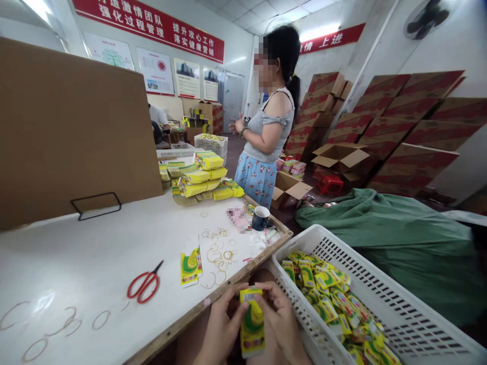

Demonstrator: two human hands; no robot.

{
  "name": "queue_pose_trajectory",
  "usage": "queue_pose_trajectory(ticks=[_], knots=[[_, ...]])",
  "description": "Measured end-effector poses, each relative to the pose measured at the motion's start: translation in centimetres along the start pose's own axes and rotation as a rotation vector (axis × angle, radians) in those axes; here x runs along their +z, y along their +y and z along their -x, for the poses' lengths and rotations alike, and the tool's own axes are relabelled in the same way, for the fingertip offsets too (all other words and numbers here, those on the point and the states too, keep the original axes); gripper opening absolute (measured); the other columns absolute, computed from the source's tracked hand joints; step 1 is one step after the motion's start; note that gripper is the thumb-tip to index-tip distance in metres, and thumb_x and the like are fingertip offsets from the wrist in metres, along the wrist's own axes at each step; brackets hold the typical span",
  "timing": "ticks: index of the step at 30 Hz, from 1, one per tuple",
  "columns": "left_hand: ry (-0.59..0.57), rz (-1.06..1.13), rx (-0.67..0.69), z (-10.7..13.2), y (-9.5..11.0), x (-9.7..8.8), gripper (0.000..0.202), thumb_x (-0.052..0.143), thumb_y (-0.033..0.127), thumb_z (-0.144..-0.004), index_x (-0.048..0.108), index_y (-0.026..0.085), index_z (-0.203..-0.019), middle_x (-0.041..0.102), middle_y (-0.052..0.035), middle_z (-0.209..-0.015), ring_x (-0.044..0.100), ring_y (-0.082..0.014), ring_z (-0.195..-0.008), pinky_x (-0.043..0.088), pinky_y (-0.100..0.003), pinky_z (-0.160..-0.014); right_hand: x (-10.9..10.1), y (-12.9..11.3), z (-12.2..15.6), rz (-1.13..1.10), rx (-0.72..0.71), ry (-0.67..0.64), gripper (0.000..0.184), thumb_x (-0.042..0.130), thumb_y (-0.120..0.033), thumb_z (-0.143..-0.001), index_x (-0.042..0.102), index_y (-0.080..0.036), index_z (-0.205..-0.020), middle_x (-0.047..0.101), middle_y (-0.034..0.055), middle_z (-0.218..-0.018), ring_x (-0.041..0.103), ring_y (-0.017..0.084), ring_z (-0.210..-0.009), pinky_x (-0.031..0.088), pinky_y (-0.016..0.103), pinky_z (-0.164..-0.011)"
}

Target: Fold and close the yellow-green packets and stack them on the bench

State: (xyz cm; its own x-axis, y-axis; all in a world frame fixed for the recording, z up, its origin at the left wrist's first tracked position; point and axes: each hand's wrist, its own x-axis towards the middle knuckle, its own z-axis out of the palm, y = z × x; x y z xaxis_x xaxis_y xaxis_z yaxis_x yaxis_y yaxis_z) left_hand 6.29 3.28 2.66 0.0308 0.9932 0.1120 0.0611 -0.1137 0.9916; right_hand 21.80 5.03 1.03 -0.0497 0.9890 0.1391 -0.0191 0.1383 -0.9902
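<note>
A small yellow-and-green printed box [252,324] stands upright between my two hands, just off the table's front edge. My left hand [225,319] grips its left side, thumb on the front near the top. My right hand [280,317] closes on the upper right, thumb and fingers at its top end. On the white table [152,243], a few flat yellow-green cartons [190,266] lie near loose rubber bands [216,253]. Red-handled scissors [145,284] rest further left. To my right, a white plastic basket [304,238] holds many similar yellow boxes [327,284].
Bundled yellow cartons [200,177] are stacked at the table's far end, near a dark mug [261,218]. A large cardboard sheet [76,132] rises at left. A person [268,121] stands beyond the table. Green cloth [380,243] and stacked cartons [399,121] fill the right.
</note>
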Motion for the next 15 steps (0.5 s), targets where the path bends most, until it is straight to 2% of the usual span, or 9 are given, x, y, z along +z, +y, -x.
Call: queue_pose_trajectory(ticks=[6,11,15], knots=[[0.043,-0.025,0.002,0.07,0.14,0.35,0.030,0.066,0.028,-0.079,0.067,0.018,-0.107,0.071,-0.0118,-0.114,0.067,-0.0271,-0.102,0.051,-0.040,-0.095,0.69,-1.00,0.13,-0.030,-0.012,-0.012,0.030,0.063,-0.048,-0.086,0.072,-0.020,-0.094,0.072,0.0076,-0.092,0.068,0.023,-0.087,0.055,0.032,-0.079],[0.044,-0.012,0.011,0.32,0.65,0.16,0.032,0.064,0.037,-0.082,0.069,0.019,-0.108,0.072,-0.0116,-0.113,0.067,-0.0272,-0.102,0.053,-0.038,-0.093,0.34,-0.91,0.08,-0.001,-0.009,0.002,0.036,0.066,-0.053,-0.082,0.073,-0.019,-0.094,0.074,0.0090,-0.091,0.068,0.024,-0.085,0.057,0.033,-0.077],[0.094,-0.017,-0.008,0.38,0.88,-0.13,0.034,0.064,0.044,-0.082,0.073,0.019,-0.103,0.074,-0.0109,-0.108,0.067,-0.0280,-0.104,0.051,-0.039,-0.096,0.37,-0.78,0.05,0.006,-0.014,0.003,0.034,0.066,-0.052,-0.082,0.072,-0.019,-0.092,0.073,0.0086,-0.091,0.068,0.024,-0.086,0.056,0.033,-0.079]])
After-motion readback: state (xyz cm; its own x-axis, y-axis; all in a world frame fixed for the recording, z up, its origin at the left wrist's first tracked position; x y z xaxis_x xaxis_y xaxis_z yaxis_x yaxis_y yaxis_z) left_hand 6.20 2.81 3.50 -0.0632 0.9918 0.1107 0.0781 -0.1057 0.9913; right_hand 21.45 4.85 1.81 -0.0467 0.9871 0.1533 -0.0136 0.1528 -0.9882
